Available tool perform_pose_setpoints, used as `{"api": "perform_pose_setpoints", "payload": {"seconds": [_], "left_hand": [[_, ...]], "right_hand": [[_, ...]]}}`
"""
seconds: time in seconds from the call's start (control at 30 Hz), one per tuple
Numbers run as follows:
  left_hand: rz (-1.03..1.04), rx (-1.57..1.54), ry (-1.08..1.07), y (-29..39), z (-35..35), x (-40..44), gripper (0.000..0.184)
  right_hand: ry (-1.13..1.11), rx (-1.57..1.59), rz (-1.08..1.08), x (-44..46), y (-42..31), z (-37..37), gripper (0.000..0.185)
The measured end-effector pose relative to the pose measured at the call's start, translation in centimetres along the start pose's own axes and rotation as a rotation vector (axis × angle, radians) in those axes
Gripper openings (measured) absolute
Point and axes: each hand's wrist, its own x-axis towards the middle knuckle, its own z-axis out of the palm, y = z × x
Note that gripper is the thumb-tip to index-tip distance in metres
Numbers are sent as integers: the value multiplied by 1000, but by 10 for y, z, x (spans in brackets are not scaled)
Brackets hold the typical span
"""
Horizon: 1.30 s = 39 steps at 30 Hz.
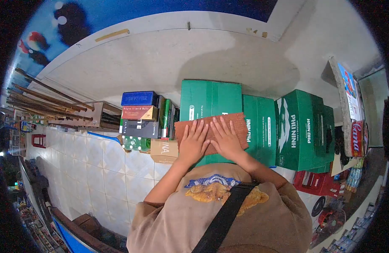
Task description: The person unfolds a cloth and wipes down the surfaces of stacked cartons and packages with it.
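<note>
A reddish-brown cloth (pixel 241 122) lies spread over a green cardboard box (pixel 211 95) right in front of me. My left hand (pixel 195 139) rests flat on the cloth's left half, fingers spread and pointing away from me. Beside it, my right hand (pixel 224 137) lies flat on the cloth too, its fingers apart. The two thumbs are close together near the cloth's middle. Neither hand is gripping anything. The part of the box beneath the cloth is hidden.
More green boxes (pixel 302 130) stand to the right. On the left are stacked small boxes (pixel 139 111), green-capped bottles (pixel 136 143), a brown carton (pixel 164 151) and wooden sticks (pixel 46 105). A red crate (pixel 314 182) sits at the lower right, below a sign (pixel 350 97).
</note>
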Motion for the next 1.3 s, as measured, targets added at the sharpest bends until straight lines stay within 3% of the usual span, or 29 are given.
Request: {"api": "perform_pose_setpoints", "payload": {"seconds": [0.3, 0.93, 1.3], "left_hand": [[-23, 87, -27, -1, 12, 19, 59], [12, 92, 136, -48, 26, 139, 57], [19, 123, 182, -50, 32, 139, 55]], "right_hand": [[37, -43, 49, 13, 4, 6, 66], [207, -118, 182, 111, 64, 5, 63], [286, -136, 196, 110, 67, 15, 61]]}}
